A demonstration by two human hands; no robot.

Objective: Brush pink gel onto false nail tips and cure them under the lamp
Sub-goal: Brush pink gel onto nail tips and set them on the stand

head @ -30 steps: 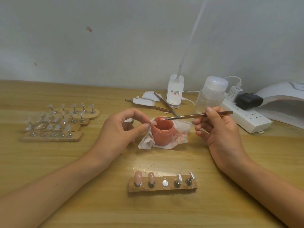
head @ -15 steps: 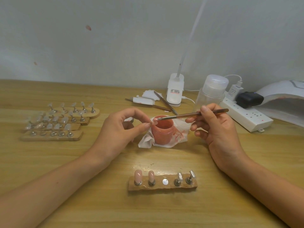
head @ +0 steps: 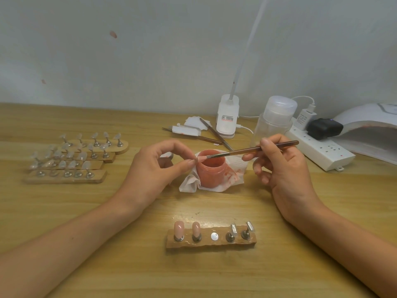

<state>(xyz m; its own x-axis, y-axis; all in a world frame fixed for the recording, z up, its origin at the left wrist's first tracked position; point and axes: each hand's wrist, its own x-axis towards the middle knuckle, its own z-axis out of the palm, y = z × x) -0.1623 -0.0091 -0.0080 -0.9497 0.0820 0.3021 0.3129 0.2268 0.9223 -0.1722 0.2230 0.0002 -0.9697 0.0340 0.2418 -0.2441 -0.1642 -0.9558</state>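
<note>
Nail tip [head: 200, 158] pinched between thumb and forefinger of my left hand [head: 154, 168], by the rim of the pink gel jar [head: 211, 172] on a stained tissue [head: 235, 176]; my right hand [head: 285, 171] pinches the brush [head: 253, 149], bristles touching the tip. Wooden table [head: 86, 211], pale wall [head: 150, 61]; curing lamp [head: 369, 125] at far right, power strip [head: 322, 152] beside it.

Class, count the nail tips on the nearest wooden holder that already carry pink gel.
2: one pink tip at the wooden holder's left end, the second right beside it. The two clear tips at its right end look uncoated.
</note>
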